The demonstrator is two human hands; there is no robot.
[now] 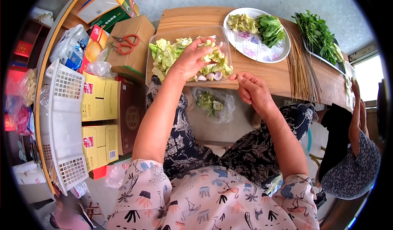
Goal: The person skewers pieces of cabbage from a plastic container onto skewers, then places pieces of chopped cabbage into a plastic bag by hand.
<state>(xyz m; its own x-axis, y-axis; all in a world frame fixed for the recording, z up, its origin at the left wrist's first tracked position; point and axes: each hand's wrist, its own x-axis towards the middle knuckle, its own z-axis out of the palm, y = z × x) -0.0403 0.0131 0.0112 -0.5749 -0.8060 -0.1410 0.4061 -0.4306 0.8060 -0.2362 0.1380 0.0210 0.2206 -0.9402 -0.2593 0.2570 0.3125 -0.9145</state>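
Note:
A clear plastic container (152,58) of lettuce leaves (163,49) sits at the table's left end, with several pale purple-white onion-like pieces (214,76) near its front. Above it, my left hand (191,58) is closed on a yellowish-green lettuce leaf (213,54). My right hand (253,90) is just right of the container's front corner, thumb and forefinger pinched together; whatever is between them is too thin to make out. Right of the hands, a bundle of thin brown sticks (302,68) lies across the table.
A white oval plate (249,54) holds bunches of leaves, and a tray (323,57) of dark greens stands further right. Red-handled scissors (126,45) lie on a cardboard box (137,29). Below is a plastic bag (229,107) with leaf scraps. Another person (348,164) sits at right.

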